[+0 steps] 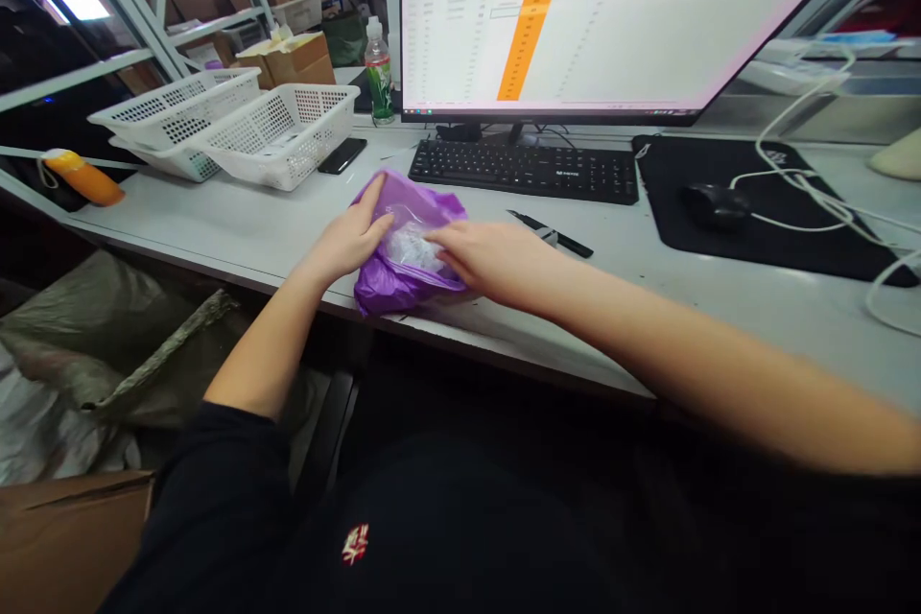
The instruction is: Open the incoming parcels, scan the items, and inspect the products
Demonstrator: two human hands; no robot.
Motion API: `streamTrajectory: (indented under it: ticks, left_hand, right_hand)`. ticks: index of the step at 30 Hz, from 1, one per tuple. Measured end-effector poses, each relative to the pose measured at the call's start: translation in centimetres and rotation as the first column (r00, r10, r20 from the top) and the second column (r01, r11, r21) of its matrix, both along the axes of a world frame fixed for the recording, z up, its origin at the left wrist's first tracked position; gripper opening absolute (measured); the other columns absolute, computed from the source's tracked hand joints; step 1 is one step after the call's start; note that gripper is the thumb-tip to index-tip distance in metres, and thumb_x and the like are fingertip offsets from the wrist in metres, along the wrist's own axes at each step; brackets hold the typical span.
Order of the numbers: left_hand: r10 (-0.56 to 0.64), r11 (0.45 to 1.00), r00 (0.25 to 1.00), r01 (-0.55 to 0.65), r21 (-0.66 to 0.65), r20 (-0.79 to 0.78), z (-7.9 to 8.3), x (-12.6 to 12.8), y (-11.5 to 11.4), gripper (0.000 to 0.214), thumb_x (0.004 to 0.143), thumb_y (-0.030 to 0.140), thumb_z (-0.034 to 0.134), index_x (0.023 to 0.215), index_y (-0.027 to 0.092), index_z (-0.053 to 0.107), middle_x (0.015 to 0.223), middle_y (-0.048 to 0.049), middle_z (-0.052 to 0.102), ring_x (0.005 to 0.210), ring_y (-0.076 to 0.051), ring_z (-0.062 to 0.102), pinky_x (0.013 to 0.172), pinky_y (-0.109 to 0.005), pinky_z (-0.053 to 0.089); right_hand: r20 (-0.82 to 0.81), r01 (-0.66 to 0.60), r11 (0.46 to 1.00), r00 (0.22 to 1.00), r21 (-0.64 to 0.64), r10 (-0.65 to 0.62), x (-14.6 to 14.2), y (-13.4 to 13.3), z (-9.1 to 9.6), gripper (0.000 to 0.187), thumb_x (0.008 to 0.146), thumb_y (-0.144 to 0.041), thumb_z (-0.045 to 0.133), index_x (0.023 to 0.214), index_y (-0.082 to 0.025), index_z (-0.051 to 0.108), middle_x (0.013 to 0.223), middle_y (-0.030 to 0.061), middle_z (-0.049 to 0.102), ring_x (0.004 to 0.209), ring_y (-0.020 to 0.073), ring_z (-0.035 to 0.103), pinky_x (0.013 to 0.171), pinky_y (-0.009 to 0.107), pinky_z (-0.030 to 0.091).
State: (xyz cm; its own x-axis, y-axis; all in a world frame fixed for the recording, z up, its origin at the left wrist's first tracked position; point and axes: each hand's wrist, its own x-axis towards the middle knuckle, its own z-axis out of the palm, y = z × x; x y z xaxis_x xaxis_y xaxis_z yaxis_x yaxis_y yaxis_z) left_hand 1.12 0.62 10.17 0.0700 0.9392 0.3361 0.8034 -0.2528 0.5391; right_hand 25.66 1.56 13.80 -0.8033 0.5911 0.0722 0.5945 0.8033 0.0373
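A purple plastic bag (392, 291) lies at the desk's front edge, its mouth spread wide. Inside it shows a clear plastic packet (412, 247) with whitish contents I cannot make out. My left hand (354, 228) grips the bag's left rim between thumb and fingers. At the bag's right side, my right hand (481, 254) has its fingers bent inward, the index fingertip at the clear packet; the other fingers are curled at the purple rim and partly hidden. Just behind my right wrist lies a black utility knife (568, 242).
Behind the bag are a keyboard (525, 169) and a monitor (576, 10). White plastic baskets (280, 139), a phone (343, 155) and a green-labelled bottle (378, 77) stand to the left. A mouse (716, 206) with loose cables lies on a black mat (676, 163) at right.
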Motion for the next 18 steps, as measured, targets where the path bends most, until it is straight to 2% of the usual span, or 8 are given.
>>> streamTrajectory:
  ticks: [2,5,7,9,12,13,15,18]
  left_hand:
    - [-0.033,0.995,0.996,0.025,0.097,0.087,0.4,1.0,-0.5,0.072,0.097,0.022,0.052,0.164,0.031,0.028,0.158,-0.0103,0.053,0.139,-0.028,0.059,0.113,-0.044,0.050]
    - [-0.039,0.991,0.977,0.010,0.134,0.211,1.0,1.9,-1.2,0.092,0.091,0.011,0.051,0.169,0.034,0.007,0.161,-0.0113,0.049,0.113,-0.024,0.073,0.097,-0.038,0.059]
    - [-0.037,0.992,0.971,0.007,0.127,0.236,0.9,2.0,-1.7,0.095,0.090,0.011,0.054,0.169,0.033,0.006,0.166,-0.0144,0.043,0.100,-0.021,0.075,0.094,-0.037,0.059]
    - [-0.049,0.986,0.973,0.011,0.167,0.224,0.0,1.8,-2.2,0.091,0.092,0.020,0.062,0.168,0.031,0.013,0.169,-0.0159,0.038,0.113,-0.025,0.072,0.106,-0.039,0.055]
    - [-0.073,0.980,0.968,0.025,0.196,0.240,-2.5,0.9,-3.0,0.108,0.086,0.045,0.080,0.168,0.030,0.010,0.166,-0.0169,0.042,0.143,-0.035,0.055,0.121,-0.048,0.044]
    - [-0.071,0.984,0.965,0.026,0.178,0.252,-3.5,0.6,-3.2,0.120,0.080,0.052,0.086,0.169,0.031,0.007,0.165,-0.0175,0.042,0.148,-0.038,0.050,0.121,-0.052,0.043]
    - [-0.041,0.992,0.963,0.009,0.123,0.267,-5.4,0.0,-3.4,0.138,0.067,0.059,0.094,0.169,0.031,0.006,0.166,-0.0186,0.040,0.151,-0.043,0.044,0.122,-0.057,0.042]
    - [0.033,0.998,0.957,-0.046,0.040,0.287,-7.5,-0.3,-3.5,0.134,0.061,0.053,0.097,0.168,0.030,0.020,0.166,-0.0185,0.040,0.152,-0.044,0.043,0.123,-0.057,0.042]
  right_hand:
    - [-0.121,-0.080,0.996,0.989,0.050,0.086,-1.3,1.5,0.5,0.058,0.099,-0.023,0.060,0.154,-0.013,0.049,0.151,0.0199,0.059,0.124,0.0322,0.067,0.095,0.042,0.054]
    - [-0.123,-0.137,0.990,0.982,0.041,0.141,-3.5,3.4,0.9,0.085,0.085,-0.026,0.077,0.158,-0.004,0.040,0.155,0.0263,0.053,0.135,0.0363,0.058,0.107,0.045,0.048]
    - [-0.028,-0.100,0.995,0.995,-0.028,0.099,-4.5,4.3,1.2,0.070,0.083,-0.026,0.078,0.145,-0.003,0.056,0.138,0.0250,0.066,0.125,0.0366,0.064,0.103,0.044,0.049]
    - [-0.005,-0.055,0.994,0.998,-0.097,0.055,-4.8,4.9,1.3,0.036,0.086,-0.025,0.073,0.117,-0.008,0.072,0.115,0.0185,0.076,0.109,0.0328,0.070,0.094,0.040,0.051]
    - [-0.367,-0.073,0.988,0.930,-0.134,0.019,-4.3,5.9,0.9,0.010,0.088,-0.020,0.064,0.089,-0.015,0.072,0.095,0.0088,0.076,0.094,0.0251,0.071,0.087,0.035,0.051]
    - [-0.553,-0.094,0.988,0.833,-0.119,0.013,-4.0,6.4,0.5,0.009,0.088,-0.022,0.063,0.086,-0.016,0.070,0.093,0.0069,0.076,0.093,0.0237,0.070,0.087,0.035,0.051]
    - [-0.857,-0.112,0.990,0.514,-0.088,-0.018,-3.6,7.9,-0.4,0.015,0.091,-0.033,0.063,0.089,-0.019,0.068,0.093,0.0050,0.074,0.094,0.0232,0.069,0.090,0.038,0.053]
    - [-0.986,-0.180,0.971,0.079,-0.159,-0.147,-3.7,10.4,-1.3,0.038,0.094,-0.059,0.059,0.104,-0.023,0.066,0.102,0.0055,0.073,0.102,0.0260,0.069,0.092,0.046,0.056]
